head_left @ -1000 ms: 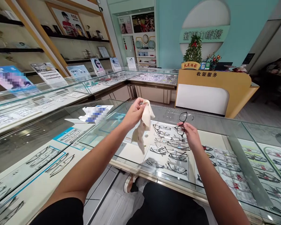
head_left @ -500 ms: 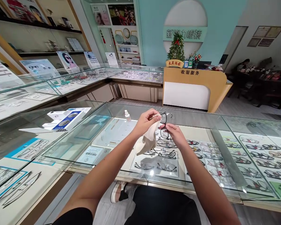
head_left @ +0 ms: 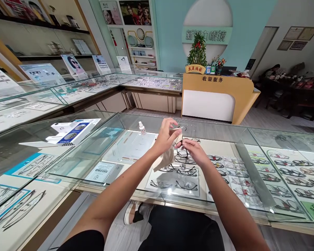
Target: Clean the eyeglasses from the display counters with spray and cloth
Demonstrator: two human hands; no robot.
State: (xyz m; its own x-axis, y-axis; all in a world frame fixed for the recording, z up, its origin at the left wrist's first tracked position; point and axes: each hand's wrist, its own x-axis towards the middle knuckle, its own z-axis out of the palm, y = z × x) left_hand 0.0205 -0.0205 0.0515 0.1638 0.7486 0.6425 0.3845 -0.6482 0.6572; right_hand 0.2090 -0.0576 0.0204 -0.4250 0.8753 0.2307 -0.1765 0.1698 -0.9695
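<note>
In the head view, my left hand (head_left: pixel 165 138) was closed on the pale cloth (head_left: pixel 167 157), thumb and fingers pinching its upper part, while my right hand (head_left: pixel 196 152) gripped the dark-rimmed glasses (head_left: pixel 182 152) near their middle. I had the glasses upright above the glass-topped table (head_left: pixel 290 226), one round lens showing and the upper part tucked behind my fingers and the cloth.

I judged that grip to be the weak point: fingertips alone held a thin frame, so a tug from the cloth could have twisted it or slipped it loose, and a fall onto hard glass could have scratched a lens. Pressing from one side without a counter-hold might have bent the bridge. The cloth's loose end hung beside the lower lens and could have snagged on the frame. Any grit in the cloth could have left marks, though I couldn't tell whether it was clean. The small white bottle (head_left: pixel 142 129) stood upright beyond my left forearm; a careless sweep of that arm might have tipped it.
</note>
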